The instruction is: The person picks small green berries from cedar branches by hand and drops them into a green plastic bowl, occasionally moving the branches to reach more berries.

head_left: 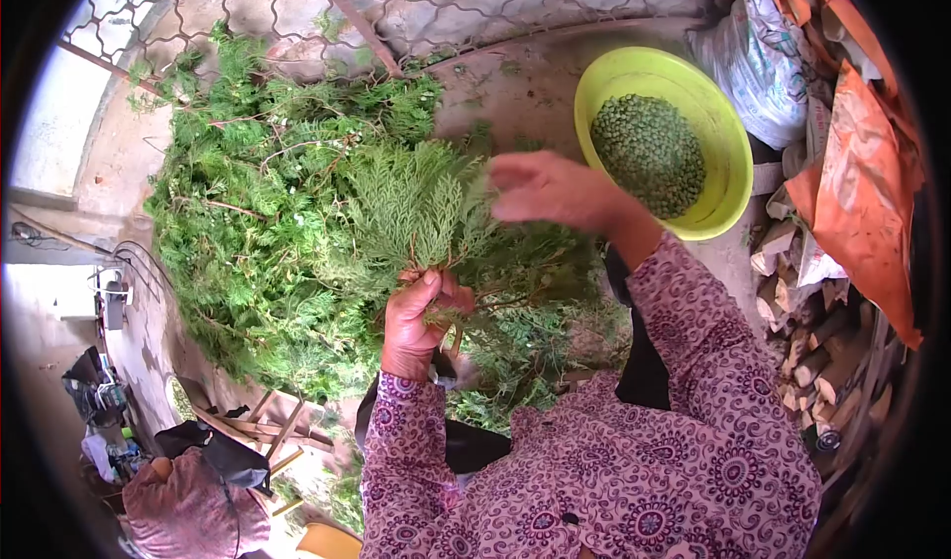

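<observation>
My left hand (424, 323) is closed around the stems of a leafy evergreen branch (424, 207), whose flat, fern-like sprays fan upward. To the right of those sprays, my right hand (540, 194) is raised, slightly blurred, with its fingers stretched toward the leaves and nothing visible in them. Beneath and left of both hands spreads a big heap of cut evergreen branches (248, 232). A yellow-green basin (728, 197) stands beyond my right hand and holds many small round green pieces (649, 153), too small to name.
A wire mesh fence (446, 9) runs along the back. On the right are a white sack (758, 68), an orange sheet (862, 202) and stacked firewood (817, 361). Another person in a pink patterned garment (193, 504) is at the lower left, near wooden pieces (282, 430).
</observation>
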### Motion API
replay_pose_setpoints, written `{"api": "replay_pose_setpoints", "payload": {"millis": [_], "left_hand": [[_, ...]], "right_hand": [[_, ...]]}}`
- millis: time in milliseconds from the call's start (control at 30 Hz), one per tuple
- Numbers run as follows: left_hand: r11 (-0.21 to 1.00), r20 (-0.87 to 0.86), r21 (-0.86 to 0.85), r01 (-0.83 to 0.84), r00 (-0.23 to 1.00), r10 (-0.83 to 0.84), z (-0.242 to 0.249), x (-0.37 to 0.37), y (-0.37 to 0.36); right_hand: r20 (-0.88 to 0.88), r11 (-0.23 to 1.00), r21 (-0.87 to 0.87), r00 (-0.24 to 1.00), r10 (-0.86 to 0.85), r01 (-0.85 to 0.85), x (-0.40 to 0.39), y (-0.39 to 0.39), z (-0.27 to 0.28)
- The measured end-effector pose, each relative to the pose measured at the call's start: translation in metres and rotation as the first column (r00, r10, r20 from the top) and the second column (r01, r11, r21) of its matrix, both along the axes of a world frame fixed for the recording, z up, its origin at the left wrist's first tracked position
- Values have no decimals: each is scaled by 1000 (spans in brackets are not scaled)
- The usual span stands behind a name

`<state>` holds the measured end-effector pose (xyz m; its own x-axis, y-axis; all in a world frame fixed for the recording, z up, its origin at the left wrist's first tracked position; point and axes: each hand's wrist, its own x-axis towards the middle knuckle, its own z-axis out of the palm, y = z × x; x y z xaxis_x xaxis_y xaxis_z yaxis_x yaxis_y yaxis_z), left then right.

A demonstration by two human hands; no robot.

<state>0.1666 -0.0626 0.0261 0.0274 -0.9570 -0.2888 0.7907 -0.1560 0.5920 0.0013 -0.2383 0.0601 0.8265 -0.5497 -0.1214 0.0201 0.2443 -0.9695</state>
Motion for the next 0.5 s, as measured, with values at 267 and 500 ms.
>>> {"api": "replay_pose_setpoints", "payload": {"millis": [267, 500], "left_hand": [[967, 80, 154, -205, 978, 195, -3, 11, -2], [942, 57, 151, -299, 954, 294, 10, 10, 0]], "right_hand": [[-62, 964, 105, 969, -240, 246, -1, -19, 4], [-343, 755, -594, 936, 76, -279, 2, 4, -5]]}}
